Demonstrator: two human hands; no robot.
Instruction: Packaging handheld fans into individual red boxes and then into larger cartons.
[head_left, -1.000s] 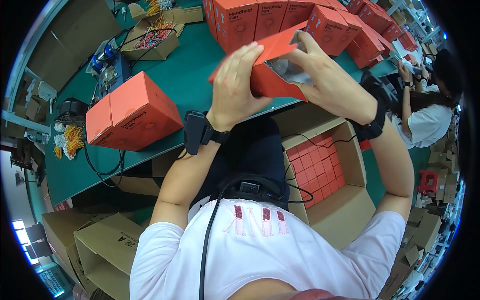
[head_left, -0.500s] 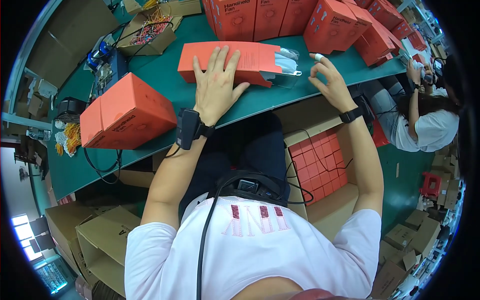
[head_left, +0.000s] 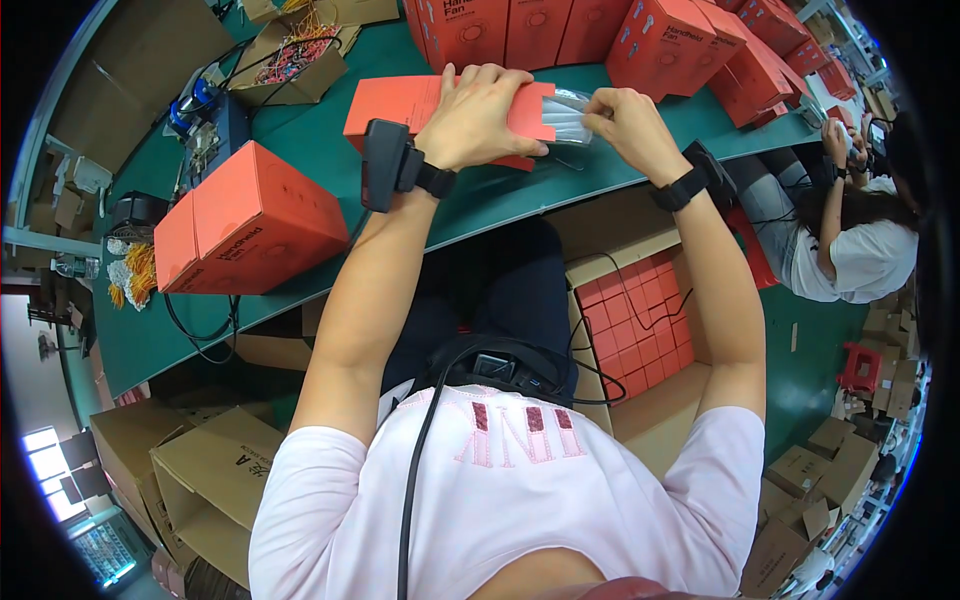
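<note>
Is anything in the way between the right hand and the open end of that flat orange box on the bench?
Nothing visible blocks it. The right hand already grips the clear plastic piece at the open end of the flat orange box, which the left hand presses flat.

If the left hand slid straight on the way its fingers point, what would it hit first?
The left hand lies on the flat orange box, fingers toward the table's far edge. Straight on, it would probably meet the row of upright orange boxes first; depth is uncertain.
</note>
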